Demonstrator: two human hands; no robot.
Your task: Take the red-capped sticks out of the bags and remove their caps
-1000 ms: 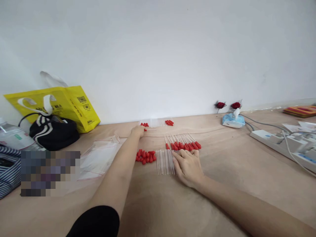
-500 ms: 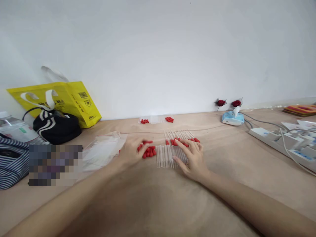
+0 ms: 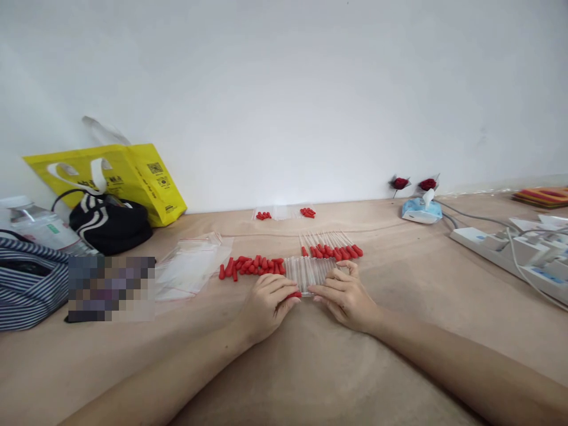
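Note:
My left hand [image 3: 269, 302] is closed on a red rubber bulb [image 3: 294, 294], pinched between thumb and fingers. Facing it, my right hand [image 3: 346, 296] pinches a thin clear tube [image 3: 307, 293], whose end meets or nearly meets the bulb. Just beyond the hands lies a row of clear tubes [image 3: 302, 270], partly covered by my right fingers. Loose red bulbs [image 3: 246, 265] are heaped to the left of that row. Behind it, several droppers [image 3: 332, 251] lie side by side, red bulbs toward me and clear stems pointing away.
Clear plastic bags [image 3: 186, 269] lie left of the bulbs. Near the wall is a flat bag with red bulbs [image 3: 284, 213]. A yellow bag [image 3: 146, 183], black pouch [image 3: 110, 219] and bottle [image 3: 42, 225] stand left. Tissues [image 3: 419, 212] and a power strip [image 3: 510, 254] sit right.
My left hand has come from the bulb heap toward me and right, carrying a red bulb. My right hand has moved slightly nearer and now holds a clear tube against or close to it.

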